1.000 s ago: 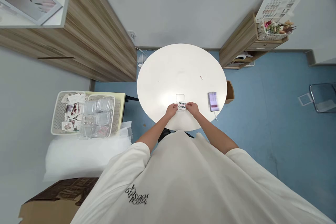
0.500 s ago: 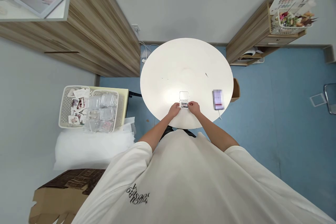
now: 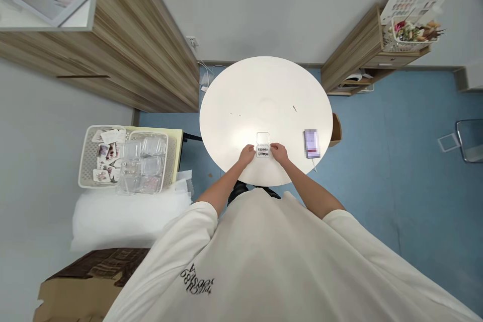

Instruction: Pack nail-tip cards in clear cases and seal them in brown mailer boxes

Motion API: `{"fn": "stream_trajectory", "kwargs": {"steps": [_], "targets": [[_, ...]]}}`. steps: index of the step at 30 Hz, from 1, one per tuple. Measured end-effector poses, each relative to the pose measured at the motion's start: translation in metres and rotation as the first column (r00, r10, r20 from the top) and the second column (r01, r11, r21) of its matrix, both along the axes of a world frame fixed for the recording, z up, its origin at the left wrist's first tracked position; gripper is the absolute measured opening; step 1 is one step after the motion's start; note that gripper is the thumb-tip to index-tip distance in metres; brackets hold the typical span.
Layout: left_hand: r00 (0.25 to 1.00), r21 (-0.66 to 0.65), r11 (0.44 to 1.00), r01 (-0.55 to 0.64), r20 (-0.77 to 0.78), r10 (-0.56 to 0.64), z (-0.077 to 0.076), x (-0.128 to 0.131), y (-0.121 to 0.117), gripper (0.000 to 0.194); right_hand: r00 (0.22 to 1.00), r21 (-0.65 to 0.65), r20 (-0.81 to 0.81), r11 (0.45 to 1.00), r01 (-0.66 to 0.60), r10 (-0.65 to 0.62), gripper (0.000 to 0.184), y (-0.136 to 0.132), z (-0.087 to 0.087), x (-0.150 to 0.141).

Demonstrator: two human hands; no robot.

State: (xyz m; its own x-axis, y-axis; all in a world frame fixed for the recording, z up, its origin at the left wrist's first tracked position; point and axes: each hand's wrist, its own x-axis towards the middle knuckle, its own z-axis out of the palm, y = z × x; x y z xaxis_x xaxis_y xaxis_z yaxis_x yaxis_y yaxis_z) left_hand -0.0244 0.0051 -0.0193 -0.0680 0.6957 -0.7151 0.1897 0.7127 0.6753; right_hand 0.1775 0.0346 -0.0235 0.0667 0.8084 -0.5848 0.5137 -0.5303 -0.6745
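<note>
Case (image 3: 263, 146) flanked: left hand (image 3: 247, 154), right hand (image 3: 278, 152) angled inward.

The round white table (image 3: 266, 83) on my monitor carries an open clear case (image 3: 263, 145); right of the case I see a phone (image 3: 312, 144), and beyond the case, rightward, a dark fleck (image 3: 295, 108).

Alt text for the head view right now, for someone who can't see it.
Left hand and right hand flank a small clear case on a round white table, its lid open on the far side, two rows of small dark pieces inside. A phone-like device lies to the right; off left are white baskets with cards and clear boxes.
</note>
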Motion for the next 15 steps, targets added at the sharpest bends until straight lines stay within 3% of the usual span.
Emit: {"fn": "stream_trajectory", "kwargs": {"steps": [7, 15], "targets": [[0.992, 0.06, 0.992, -0.115, 0.054, 0.111, -0.003, 0.005, 0.04, 0.048, 0.96, -0.044, -0.23, 0.987, 0.156, -0.162, 0.054, 0.03, -0.001, -0.009], [0.984, 0.019, 0.992, -0.122, 0.132, 0.118, -0.005, 0.014, 0.047, 0.064, 0.937, -0.088, -0.288, 0.98, 0.181, -0.199, 0.06, 0.027, 0.003, -0.017]]}}
